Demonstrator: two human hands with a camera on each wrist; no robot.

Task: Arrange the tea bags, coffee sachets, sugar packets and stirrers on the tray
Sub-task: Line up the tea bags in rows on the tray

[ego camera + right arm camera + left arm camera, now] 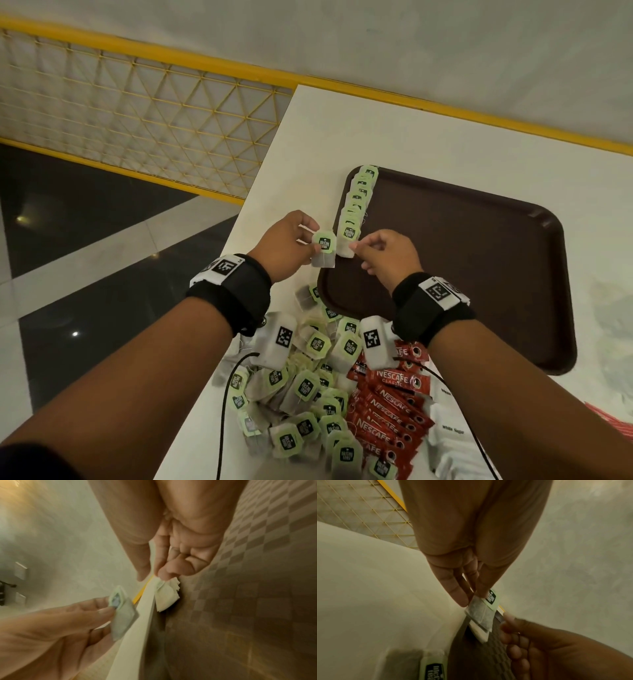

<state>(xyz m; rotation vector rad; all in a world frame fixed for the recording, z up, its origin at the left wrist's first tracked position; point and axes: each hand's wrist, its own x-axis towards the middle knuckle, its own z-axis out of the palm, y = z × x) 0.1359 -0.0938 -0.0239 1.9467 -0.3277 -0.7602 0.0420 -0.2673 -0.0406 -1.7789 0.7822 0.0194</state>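
My left hand point(317, 246) pinches a tea bag point(323, 253) by its green tag, just off the near-left corner of the brown tray point(479, 260). In the left wrist view the fingers point(462, 599) grip that tea bag point(479, 614) above the tray's edge. A row of tea bags point(358, 202) lies overlapped along the tray's left side. My right hand point(354, 246) pinches the nearest bag of the row point(346, 243), its other fingers curled. The right wrist view shows a fingertip point(163, 573) on that white bag point(167, 595).
On the white table point(445, 137) near me lie a loose heap of tea bags point(308, 394), red coffee sachets point(390, 404) and white sugar packets point(448, 428). The table's left edge drops to a dark floor. Most of the tray floor is bare.
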